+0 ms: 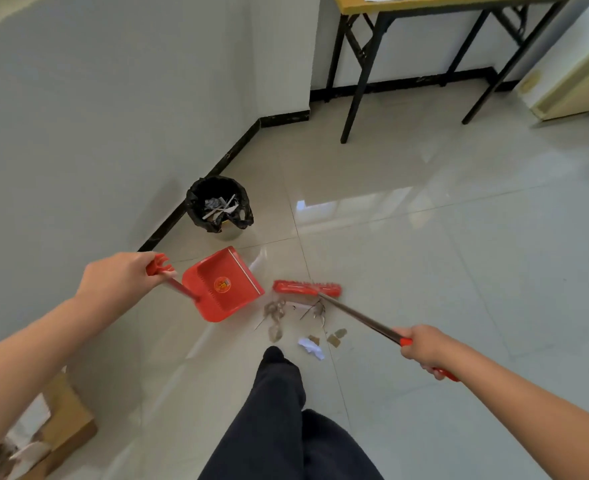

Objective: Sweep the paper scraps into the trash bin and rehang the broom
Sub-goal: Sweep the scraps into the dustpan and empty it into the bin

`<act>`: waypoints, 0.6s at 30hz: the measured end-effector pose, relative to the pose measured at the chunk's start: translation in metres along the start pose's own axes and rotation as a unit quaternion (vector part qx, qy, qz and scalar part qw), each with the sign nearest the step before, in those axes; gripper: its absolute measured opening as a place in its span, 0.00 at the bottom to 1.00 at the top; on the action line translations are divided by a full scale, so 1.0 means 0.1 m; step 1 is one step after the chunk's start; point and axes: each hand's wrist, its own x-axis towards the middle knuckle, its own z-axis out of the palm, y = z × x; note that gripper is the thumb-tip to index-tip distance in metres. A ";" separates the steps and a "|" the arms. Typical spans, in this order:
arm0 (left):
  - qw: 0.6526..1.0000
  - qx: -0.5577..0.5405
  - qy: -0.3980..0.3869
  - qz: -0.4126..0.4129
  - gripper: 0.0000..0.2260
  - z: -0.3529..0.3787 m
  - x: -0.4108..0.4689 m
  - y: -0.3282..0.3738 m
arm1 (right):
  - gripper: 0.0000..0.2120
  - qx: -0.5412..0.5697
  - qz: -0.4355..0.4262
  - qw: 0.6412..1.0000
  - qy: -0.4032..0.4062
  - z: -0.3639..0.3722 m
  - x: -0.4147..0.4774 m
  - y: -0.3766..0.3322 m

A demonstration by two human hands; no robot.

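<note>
Floor (424, 254) of glossy pale tiles fills most of the view, meeting a grey wall (95, 98) along a black skirting. A folding table with black legs (362, 81) and a yellow tabletop (424, 4) stands at the far side. Dark trouser legs (286, 420) reach in from the bottom edge. A cardboard box (64, 431) sits at lower left. The trash bin (219, 206), lined with a black bag and holding paper strips, stands against the skirting. Just in front of it the red dustpan (222, 287) rests on the floor, its mouth toward the scraps; the left hand (120, 280) is closed around the top of its handle. The broom (307, 288) has its red head on the floor just right of the dustpan, and the right hand (424, 348) is wrapped around its metal shaft. Paper scraps (307, 327) lie between the broom head and the feet, the white crumpled piece (311, 347) nearest the shoe
</note>
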 end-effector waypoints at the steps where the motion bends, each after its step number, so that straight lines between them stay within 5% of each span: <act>1: 1.000 0.010 -0.001 0.011 0.16 -0.02 -0.05 -0.01 | 0.22 0.033 0.001 0.999 0.008 0.05 -0.07 0.12; 9: 0.980 0.131 -0.044 0.143 0.16 -0.08 -0.04 -0.17 | 0.18 0.258 0.057 0.961 0.079 0.23 -0.42 0.54; 18: 0.941 0.197 -0.096 0.257 0.17 0.15 0.68 -0.49 | 0.09 0.368 0.215 0.896 0.126 0.69 -0.01 0.38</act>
